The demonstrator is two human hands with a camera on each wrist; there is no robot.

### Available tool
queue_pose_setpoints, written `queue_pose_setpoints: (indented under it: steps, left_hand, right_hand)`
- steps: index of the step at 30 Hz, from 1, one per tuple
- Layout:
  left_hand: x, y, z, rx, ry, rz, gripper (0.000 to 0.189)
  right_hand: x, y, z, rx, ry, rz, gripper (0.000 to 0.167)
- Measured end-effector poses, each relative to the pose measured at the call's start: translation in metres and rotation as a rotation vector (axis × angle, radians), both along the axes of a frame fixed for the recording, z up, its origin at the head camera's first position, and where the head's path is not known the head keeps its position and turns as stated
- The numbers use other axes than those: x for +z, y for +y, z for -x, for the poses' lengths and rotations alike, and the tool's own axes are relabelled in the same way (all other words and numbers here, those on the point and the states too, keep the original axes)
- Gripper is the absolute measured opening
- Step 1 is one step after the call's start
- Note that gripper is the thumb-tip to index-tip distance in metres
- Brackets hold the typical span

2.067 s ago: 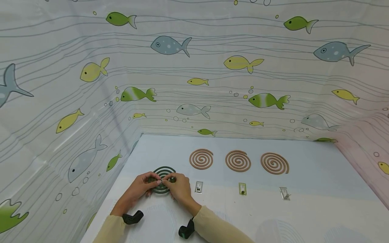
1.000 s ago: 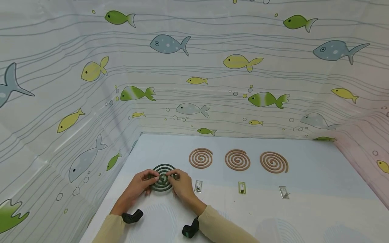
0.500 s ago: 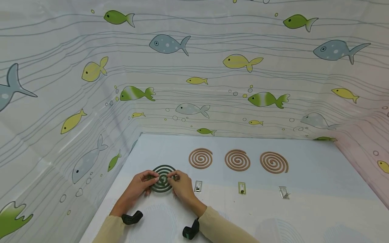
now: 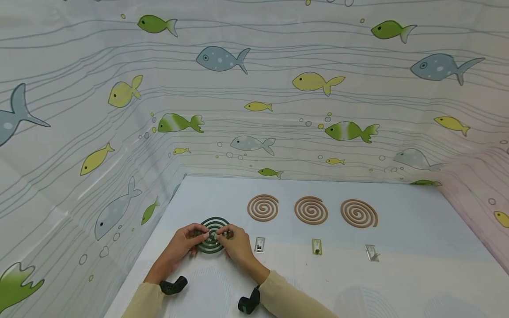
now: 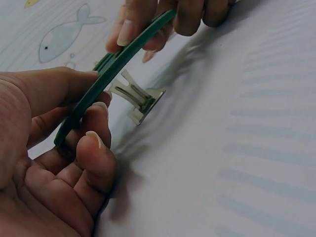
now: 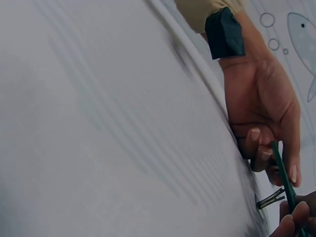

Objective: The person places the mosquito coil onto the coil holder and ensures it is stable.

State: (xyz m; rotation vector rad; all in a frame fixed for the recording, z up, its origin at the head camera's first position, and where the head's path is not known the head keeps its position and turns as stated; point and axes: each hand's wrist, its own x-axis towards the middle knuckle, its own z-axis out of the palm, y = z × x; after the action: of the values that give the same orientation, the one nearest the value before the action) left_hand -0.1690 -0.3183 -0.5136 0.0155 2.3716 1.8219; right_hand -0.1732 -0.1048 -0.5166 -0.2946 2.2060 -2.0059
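Note:
A green mosquito coil [image 4: 210, 251] lies between my hands at the left of the table, raised off its surface in the left wrist view. My left hand [image 4: 184, 240] grips its left side, thumb above and fingers curled below. With thumb and forefinger near the spiral's middle, my right hand [image 4: 237, 248] pinches the coil [image 6: 283, 168] from the right. Under it is a small metal coil stand [image 5: 143, 104], its prongs reaching up to the coil's underside. Whether the prongs are fixed in the coil is hidden.
Three brown mosquito coils [image 4: 263, 208] lie in a row farther back. In front of them are three small metal stands: one silver [image 4: 260, 244], one with a yellow-green edge [image 4: 317, 247], another silver [image 4: 372, 253]. A fish-patterned sheet [image 4: 302, 115] walls the table's back and sides.
At first both hands' fingertips met at the coil's middle. The right fingertips then drew apart to the right, and now sit slightly back toward the middle. The left hand keeps its grip.

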Motion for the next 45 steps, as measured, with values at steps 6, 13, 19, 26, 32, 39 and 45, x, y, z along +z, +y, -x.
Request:
queue_pose_setpoints:
  steps: [6, 13, 19, 26, 32, 39, 45]
  left_hand:
    - [0.0007, 0.0007, 0.0014, -0.002, 0.002, -0.007, 0.033]
    - [0.001, 0.0012, 0.0021, 0.003, -0.007, -0.004, 0.032]
    - [0.0, -0.0012, 0.002, -0.023, -0.008, -0.013, 0.033]
    - [0.0021, -0.001, -0.0007, -0.015, -0.046, -0.026, 0.034]
    - [0.0022, -0.0004, -0.002, -0.015, -0.052, -0.034, 0.037]
    - [0.0005, -0.0015, -0.0022, -0.022, -0.043, -0.04, 0.035]
    - [-0.002, -0.0023, -0.0018, -0.031, -0.031, -0.047, 0.037]
  right_hand:
    - [-0.0008, -0.0017, 0.0008, -0.006, 0.01, 0.004, 0.008]
    - [-0.0013, -0.0021, 0.0011, -0.009, 0.012, -0.003, 0.008]
    - [-0.0001, -0.0016, -0.0009, 0.0, 0.008, -0.005, 0.009]
    - [-0.0006, -0.0031, -0.0026, 0.032, -0.066, 0.046, 0.01]
    - [-0.0009, -0.0035, -0.0014, 0.045, -0.069, 0.049, 0.012]
    - [0.0015, -0.0017, 0.0021, 0.024, 0.0, -0.031, 0.012]
    - [0.0017, -0.0019, 0.0046, 0.016, 0.024, -0.053, 0.012]
